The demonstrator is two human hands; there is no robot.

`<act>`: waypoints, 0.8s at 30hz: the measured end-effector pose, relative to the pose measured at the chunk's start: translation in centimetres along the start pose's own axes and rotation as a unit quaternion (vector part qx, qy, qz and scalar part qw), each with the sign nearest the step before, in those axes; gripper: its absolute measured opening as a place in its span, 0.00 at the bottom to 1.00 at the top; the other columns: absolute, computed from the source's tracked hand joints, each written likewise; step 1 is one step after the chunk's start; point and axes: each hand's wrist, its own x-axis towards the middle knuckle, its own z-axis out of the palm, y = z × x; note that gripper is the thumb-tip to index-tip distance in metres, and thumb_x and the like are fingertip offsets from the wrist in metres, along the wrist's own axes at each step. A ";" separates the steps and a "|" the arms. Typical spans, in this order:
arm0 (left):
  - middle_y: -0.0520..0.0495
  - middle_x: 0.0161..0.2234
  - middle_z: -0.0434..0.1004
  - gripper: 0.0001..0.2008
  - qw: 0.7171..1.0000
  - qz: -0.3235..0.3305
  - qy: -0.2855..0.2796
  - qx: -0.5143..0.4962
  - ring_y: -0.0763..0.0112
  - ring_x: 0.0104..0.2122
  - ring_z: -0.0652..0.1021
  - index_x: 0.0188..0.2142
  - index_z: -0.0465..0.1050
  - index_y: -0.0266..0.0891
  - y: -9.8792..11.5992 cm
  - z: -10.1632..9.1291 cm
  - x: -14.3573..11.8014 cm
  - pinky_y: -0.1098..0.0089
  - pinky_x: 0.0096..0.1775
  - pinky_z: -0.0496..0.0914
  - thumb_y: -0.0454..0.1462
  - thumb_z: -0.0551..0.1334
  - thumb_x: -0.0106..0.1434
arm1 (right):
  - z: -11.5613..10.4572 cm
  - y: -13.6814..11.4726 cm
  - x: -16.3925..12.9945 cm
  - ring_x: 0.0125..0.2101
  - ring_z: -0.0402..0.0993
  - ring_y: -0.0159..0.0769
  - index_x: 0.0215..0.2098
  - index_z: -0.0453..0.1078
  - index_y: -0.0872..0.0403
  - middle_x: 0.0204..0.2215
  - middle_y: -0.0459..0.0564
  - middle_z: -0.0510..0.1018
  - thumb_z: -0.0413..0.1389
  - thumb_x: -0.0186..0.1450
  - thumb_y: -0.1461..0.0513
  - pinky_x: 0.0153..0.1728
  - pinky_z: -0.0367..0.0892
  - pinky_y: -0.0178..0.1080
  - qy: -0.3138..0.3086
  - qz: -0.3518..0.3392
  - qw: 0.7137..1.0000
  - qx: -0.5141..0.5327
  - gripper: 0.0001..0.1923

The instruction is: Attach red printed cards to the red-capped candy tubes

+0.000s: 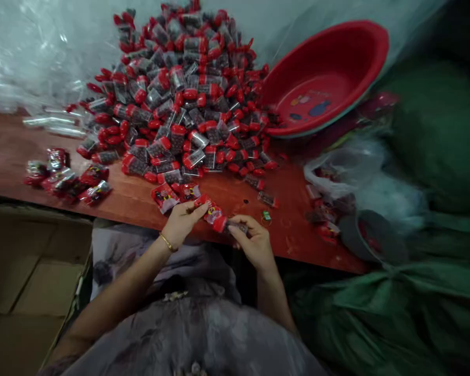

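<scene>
The fingers (pixel 199 208) of the left hand (pixel 182 222) are pinched together on a red printed wrapper (pixel 210 210), while the right hand (pixel 254 241) has its fingers closed around a small red-capped tube (pixel 229 225). The two meet just above the near edge of the table (pixel 141 201). The tube's red cap points toward the wrapper and seems to touch its open end, though the exact contact is too small to tell. A gold bangle (pixel 166 242) sits on the left wrist.

By the look of it, the step in hand is sleeving the tube into the wrapper. The next move would call for holding the wrapper's mouth open with the left fingers and keeping the tube in line with it as the right hand slides it in.

Just beyond the hands lie two more printed wrappers (pixel 174 195) flat on the table, and a tiny green bit (pixel 266 215) lies to the right. Further left sits a small cluster of wrapped pieces (pixel 65 177). Behind all this rises a large heap of red-capped tubes (pixel 180 94), and to its right a red basin (pixel 325 78) leans tilted against the backing. A crumpled clear bag (pixel 337 167) lies at the right edge, and a cardboard box (pixel 23 271) stands below the table on the left.
</scene>
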 end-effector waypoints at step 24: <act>0.53 0.18 0.69 0.18 0.989 -0.026 0.063 -0.127 0.79 0.18 0.68 0.22 0.72 0.32 -0.8 1.4 0.5 0.74 0.22 0.62 0.44 0.73 0.39 | 6.4 -0.2 2.1 0.13 0.59 0.25 0.33 0.64 0.53 0.15 0.36 0.64 0.52 0.62 0.51 0.16 0.58 0.30 0.072 -0.006 0.994 0.086 0.13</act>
